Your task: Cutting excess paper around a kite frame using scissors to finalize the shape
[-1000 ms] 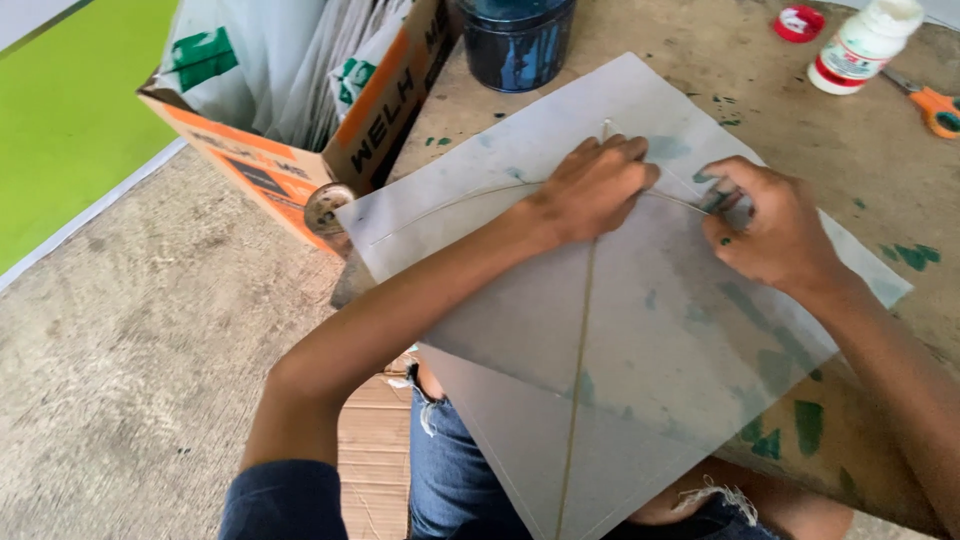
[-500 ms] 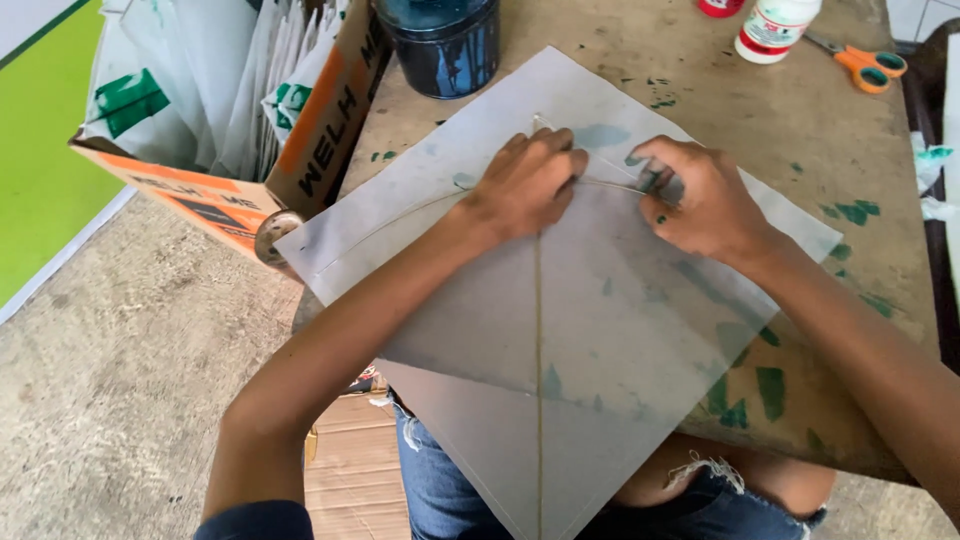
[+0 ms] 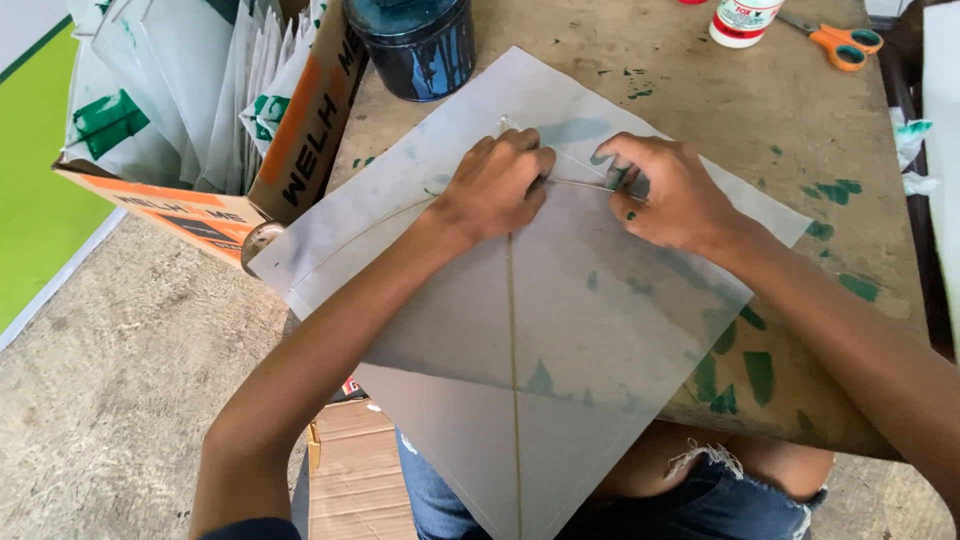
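Observation:
A translucent white paper kite (image 3: 590,330) lies diamond-wise on a paint-stained wooden table (image 3: 690,95), its lower corner hanging over the near edge above my lap. A thin straight stick (image 3: 512,340) runs down its middle and a thin bowed stick (image 3: 370,228) curves across the upper half. My left hand (image 3: 495,185) presses down where the two sticks cross, fingers curled. My right hand (image 3: 665,190) rests just to the right, fingertips pinching the bowed stick against the paper.
A dark blue paint-smeared jar (image 3: 420,45) stands at the table's far left. A cardboard box (image 3: 290,150) full of white kites sits left of the table. A white glue bottle (image 3: 742,20) and orange-handled scissors (image 3: 845,45) lie at the far edge. Concrete floor below.
My view has shifted so the table and kite sit lower and larger in frame. Both hands stay at the crossing of the sticks, with small finger movements.

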